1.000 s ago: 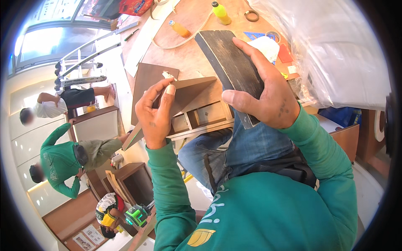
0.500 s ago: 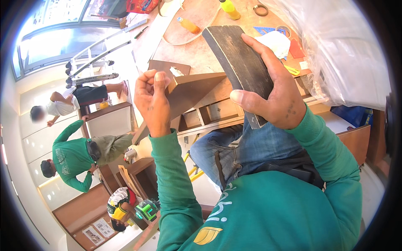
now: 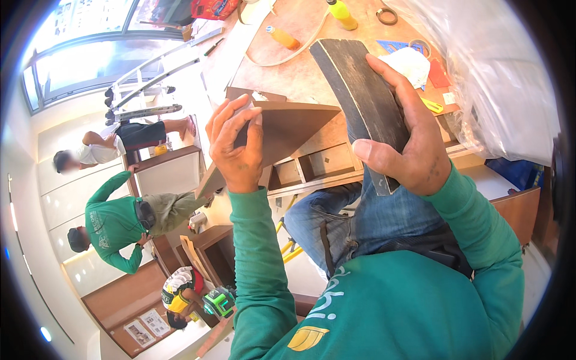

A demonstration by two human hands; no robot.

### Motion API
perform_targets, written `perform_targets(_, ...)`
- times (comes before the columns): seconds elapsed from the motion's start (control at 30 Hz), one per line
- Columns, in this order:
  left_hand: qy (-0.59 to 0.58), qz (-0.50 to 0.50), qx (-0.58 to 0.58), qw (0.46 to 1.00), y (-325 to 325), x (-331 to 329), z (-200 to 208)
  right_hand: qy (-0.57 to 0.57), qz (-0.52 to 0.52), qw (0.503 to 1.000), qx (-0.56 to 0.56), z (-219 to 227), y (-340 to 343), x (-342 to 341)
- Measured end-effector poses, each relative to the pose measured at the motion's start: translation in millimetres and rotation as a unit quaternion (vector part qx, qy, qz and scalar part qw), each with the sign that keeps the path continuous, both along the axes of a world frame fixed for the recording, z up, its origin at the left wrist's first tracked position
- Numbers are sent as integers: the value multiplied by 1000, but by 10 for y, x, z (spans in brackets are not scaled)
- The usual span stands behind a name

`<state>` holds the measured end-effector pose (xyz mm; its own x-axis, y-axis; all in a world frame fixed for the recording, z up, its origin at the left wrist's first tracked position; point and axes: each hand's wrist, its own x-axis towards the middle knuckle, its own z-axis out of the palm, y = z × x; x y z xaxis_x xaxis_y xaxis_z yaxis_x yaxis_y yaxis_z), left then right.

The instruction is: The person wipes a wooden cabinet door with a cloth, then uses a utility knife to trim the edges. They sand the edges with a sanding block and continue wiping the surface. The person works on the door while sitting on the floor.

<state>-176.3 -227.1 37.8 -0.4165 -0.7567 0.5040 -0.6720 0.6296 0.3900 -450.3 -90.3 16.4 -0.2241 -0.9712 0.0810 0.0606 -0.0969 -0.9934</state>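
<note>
My right hand grips a dark, worn sanding block, thumb on the near edge and fingers along the far one. The block is tilted, held above my lap and the workbench. To its left my left hand is raised with loosely curled, parted fingers. I see nothing held in it. Right beside those fingers a brown panel stands slanted over the bench; whether the fingertips touch its edge I cannot tell. Part of the panel is hidden behind my left hand.
On the workbench lie orange and yellow bottles, a tape roll, a blue set square and a yellow cutter. Plastic sheeting hangs at right. Several people, a ladder and a green laser level are at left.
My left hand's fingers have loosened from a tight curl and spread apart. The sanding block stays in my right hand. The whole view has shifted slightly.
</note>
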Motion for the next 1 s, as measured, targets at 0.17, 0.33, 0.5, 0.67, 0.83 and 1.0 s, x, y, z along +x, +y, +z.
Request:
perform_targets(0.17, 52, 42, 31, 997, 69, -110, 6, -22, -7, 999, -25, -62, -41, -7)
perform_targets(0.33, -22, 30, -42, 998, 38, -28, -58, -39, 2, 999, -21, -59, -54, -7)
perform_targets(0.5, -35, 25, -35, 998, 3, -28, -29, -41, -3, 999, -34, -105, -62, 5)
perform_targets(0.67, -20, 39, -10, 999, 0, -73, -1, -28, -9, 999, -40, -116, -84, 10)
perform_targets(0.83, 1, 66, -46, 997, 28, -77, -59, -23, -11, 999, -42, -92, -76, 9)
perform_targets(1.0, -3, 58, -59, 997, 53, -76, -59, -16, -13, 999, -44, -94, -77, 34)
